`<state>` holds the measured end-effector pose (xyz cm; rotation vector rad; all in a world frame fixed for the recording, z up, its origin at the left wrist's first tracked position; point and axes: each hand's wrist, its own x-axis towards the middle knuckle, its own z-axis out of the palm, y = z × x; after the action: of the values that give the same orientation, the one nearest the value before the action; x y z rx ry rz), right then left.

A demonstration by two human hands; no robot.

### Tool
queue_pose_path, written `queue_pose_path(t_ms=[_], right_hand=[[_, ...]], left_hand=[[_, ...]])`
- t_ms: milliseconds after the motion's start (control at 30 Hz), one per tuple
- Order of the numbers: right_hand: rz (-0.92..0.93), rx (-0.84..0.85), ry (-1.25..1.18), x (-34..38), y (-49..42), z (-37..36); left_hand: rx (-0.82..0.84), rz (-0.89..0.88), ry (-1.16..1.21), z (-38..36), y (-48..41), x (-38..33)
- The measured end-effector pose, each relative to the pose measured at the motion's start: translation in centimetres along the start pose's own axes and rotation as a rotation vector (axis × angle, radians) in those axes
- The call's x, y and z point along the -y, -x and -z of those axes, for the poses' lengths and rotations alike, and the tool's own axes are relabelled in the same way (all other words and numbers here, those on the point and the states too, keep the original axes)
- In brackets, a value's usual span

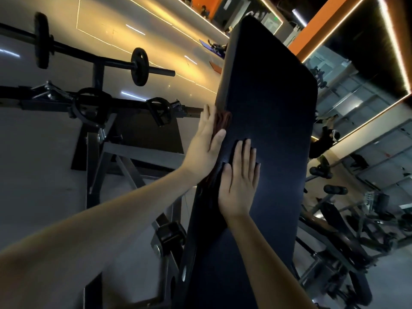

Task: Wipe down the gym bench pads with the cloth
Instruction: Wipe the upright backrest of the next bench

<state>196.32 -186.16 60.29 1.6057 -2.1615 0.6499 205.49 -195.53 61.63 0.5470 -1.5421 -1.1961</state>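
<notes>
The cloth (223,121), dark red, lies folded on the left side edge of the pad (267,97), under the left hand (204,146). This hand's fingers are straight and press the cloth flat, probably so that it rubs the edge. The right hand (239,184) lies just beside it on the pad's top face, fingers straight, holding nothing; I think it steadies the pad. A barbell (139,66) rests well apart on the left.

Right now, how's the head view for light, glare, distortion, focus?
Head view: dim overall, so the dark cloth barely separates from the bench pad under the left hand; warm glare washes the floor top left; wide-angle lens bows the light strip at right and the frame is tilted; near field sharp, far background soft.
</notes>
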Motion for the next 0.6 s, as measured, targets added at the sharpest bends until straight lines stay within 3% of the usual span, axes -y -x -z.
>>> queue_pose_path(t_ms=[333,600], right_hand=[[0.003,0.019,-0.019,0.3,0.1,0.2],[0.059,0.037,-0.036,-0.4,5.1,-0.3]], left_hand=[[-0.027,0.174,0.010,-2.1,18.7,2.1],[-0.088,0.250,-0.061,-3.0,19.2,1.2]])
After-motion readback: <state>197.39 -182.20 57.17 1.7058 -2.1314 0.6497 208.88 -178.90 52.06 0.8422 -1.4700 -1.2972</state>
